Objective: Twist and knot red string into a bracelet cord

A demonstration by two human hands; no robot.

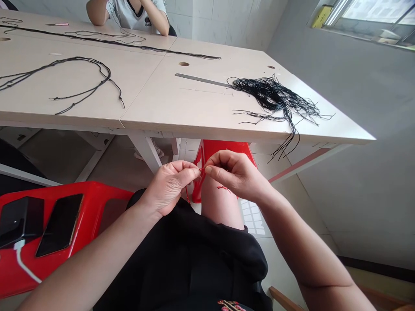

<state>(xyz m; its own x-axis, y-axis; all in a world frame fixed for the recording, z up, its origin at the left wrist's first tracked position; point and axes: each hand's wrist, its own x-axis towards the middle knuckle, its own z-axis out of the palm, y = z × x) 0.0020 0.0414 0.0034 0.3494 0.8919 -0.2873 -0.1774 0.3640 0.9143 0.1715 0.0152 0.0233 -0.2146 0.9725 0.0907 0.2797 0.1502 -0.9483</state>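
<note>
My left hand (173, 183) and my right hand (235, 172) meet above my bare knee, just below the table's front edge. Each pinches a thin red cord (187, 195), with a short bit of it showing between the fingertips. One end hangs down under the left fingers. Other red strands lie near the knee below my right palm. Whether the cord is knotted between the fingers is too small to tell.
On the table (145, 86) lie a bundle of black cords (272, 95), a metal ruler (201, 80) and looped black cords (106, 73). A person (136, 17) sits opposite. A red stool (94, 207) at left bears a phone (60, 224) and a black box (27, 218).
</note>
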